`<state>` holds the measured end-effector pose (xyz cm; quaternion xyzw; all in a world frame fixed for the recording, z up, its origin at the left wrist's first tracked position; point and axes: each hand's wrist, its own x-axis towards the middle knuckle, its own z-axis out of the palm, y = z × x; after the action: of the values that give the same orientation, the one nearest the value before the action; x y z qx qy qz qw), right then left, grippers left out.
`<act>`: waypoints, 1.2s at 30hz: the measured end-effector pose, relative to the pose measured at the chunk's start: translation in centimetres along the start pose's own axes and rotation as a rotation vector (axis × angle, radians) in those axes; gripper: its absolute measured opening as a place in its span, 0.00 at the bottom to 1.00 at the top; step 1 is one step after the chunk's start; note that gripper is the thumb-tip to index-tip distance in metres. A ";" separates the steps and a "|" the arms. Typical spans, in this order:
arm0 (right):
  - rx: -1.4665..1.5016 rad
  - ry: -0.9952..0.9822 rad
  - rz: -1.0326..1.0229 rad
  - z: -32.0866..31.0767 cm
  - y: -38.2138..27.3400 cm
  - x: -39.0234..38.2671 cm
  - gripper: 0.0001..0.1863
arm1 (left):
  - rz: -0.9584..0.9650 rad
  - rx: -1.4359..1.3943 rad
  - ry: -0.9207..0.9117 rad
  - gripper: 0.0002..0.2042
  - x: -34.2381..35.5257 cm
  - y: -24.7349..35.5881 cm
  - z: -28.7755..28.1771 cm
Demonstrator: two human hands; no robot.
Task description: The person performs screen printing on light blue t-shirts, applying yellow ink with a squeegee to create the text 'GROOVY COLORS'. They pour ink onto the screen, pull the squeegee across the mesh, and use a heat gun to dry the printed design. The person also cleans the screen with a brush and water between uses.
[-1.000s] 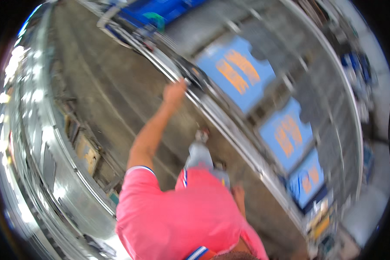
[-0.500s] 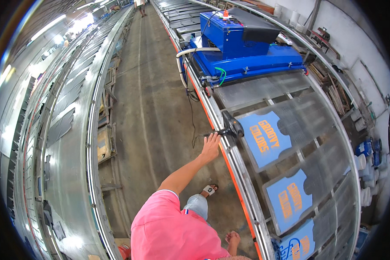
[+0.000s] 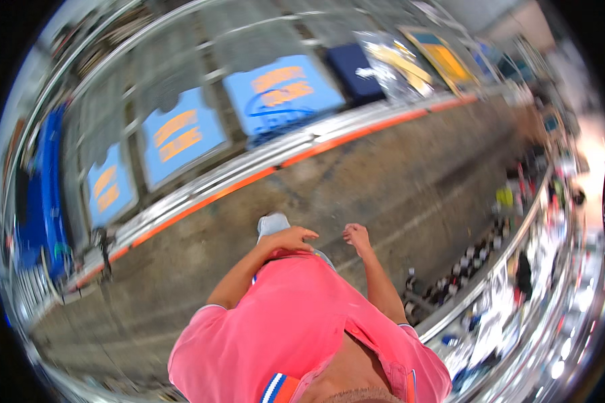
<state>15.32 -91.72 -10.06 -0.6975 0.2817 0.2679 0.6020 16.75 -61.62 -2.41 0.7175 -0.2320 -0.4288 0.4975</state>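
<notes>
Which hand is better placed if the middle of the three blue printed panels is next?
Probably the left hand: it looks empty and open, and in the picture it sits closer to the middle panel. The right hand, loosely curled, is farther from it, off to the right.

Below our left hand (image 3: 290,237) and right hand (image 3: 356,236) we wear a matt pink cloth shirt (image 3: 269,309). Beyond both runs a glossy metal rail (image 3: 208,189), its orange strip (image 3: 356,139) duller; past that, we see smooth, matt light-blue panels (image 3: 208,134). Ahead and rightward gleams crinkled clear plastic (image 3: 390,84). Beneath, the floor (image 3: 383,181) looks matt, like worn concrete.
</notes>
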 end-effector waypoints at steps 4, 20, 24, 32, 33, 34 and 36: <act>0.320 0.265 0.110 -8.7 2.1 -1.1 0.11 | 0.046 -0.118 0.113 0.20 10.4 4.6 -3.1; 0.630 0.486 0.288 -35.0 1.5 12.1 0.15 | 0.002 -0.919 0.586 0.19 61.5 29.8 -16.9; 0.708 0.543 0.424 -42.1 -2.1 13.8 0.12 | 0.443 0.297 1.049 0.24 74.8 35.2 -19.5; -0.127 0.447 -0.194 -71.0 -15.0 39.7 0.08 | 0.017 1.085 0.633 0.37 98.8 43.4 -23.6; 0.281 0.540 -0.175 -74.5 -27.6 39.7 0.09 | -0.035 1.024 0.566 0.36 98.9 44.7 -25.5; 0.316 0.527 -0.229 -76.8 -34.0 42.2 0.10 | -0.047 1.075 0.542 0.31 99.2 43.6 -25.9; -0.093 0.560 -0.449 -82.5 -43.3 49.2 0.16 | -0.048 1.012 0.545 0.22 100.6 42.4 -26.9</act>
<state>83.44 -171.85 -4.42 -0.8149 0.2629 -0.0601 0.5130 96.21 -141.05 1.32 0.9559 -0.2553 -0.0750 0.1240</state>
